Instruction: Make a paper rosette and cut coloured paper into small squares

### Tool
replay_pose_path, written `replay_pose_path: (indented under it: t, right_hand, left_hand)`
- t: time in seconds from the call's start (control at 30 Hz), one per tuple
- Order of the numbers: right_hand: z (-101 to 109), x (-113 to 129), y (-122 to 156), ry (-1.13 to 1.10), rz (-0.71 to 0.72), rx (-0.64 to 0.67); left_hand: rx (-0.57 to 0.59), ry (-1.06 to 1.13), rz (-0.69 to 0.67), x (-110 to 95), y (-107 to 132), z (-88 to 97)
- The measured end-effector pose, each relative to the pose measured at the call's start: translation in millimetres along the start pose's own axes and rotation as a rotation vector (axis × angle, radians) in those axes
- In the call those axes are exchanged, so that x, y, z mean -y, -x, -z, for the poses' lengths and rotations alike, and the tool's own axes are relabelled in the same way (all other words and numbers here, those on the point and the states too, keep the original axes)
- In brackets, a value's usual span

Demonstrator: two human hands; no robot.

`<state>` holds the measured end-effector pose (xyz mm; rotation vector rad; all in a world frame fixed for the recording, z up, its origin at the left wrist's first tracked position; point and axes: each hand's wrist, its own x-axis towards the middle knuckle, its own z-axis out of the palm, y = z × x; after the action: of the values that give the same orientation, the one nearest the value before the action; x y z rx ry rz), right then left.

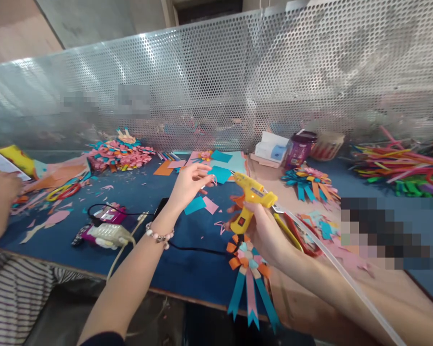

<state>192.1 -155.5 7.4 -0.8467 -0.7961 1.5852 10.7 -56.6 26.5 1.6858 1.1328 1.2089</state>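
My right hand [261,221] is wrapped round a yellow hot glue gun [252,190], its nozzle pointing left towards my other hand. A long clear glue stick [332,259] runs out of its back. My left hand [193,185], with a beaded bracelet [160,235] on the wrist, pinches a small pink paper piece [214,180] just left of the nozzle. Behind the fingertips shows a blue paper square [222,174]; whether they touch it I cannot tell. Below the glue gun lies a paper rosette [248,257] with blue and pink ribbon tails.
A power strip [110,235] with cords sits at left. Scissors [63,191] and another person's hand [0,197] are further left. Paper flowers [120,151] stand against the perforated metal panel [216,81]. At right are a second rosette [308,182], a purple jar [300,149] and colourful strips [400,161].
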Motion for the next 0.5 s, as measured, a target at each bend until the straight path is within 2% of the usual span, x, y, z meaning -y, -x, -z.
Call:
replay_pose_path:
  t: [0.2, 0.27, 0.37, 0.5]
  right_hand:
    - [9, -17, 1, 0.114, -0.019, 0.032]
    - [10, -20, 2, 0.158, -0.028, 0.033]
    - [8, -16, 3, 0.225, 0.045, 0.003]
    - [8, 0, -2, 0.353, 0.254, -0.123]
  left_hand:
    - [-0.091, -0.223, -0.144, 2, 7, 1.8]
    - [-0.09, -0.256, -0.183, -1, 10, 1.3]
    - [-0.019, -0.27, -0.205, -8, 15, -0.2]
    - [0.144, -0.221, -0.229, -18, 25, -4.5]
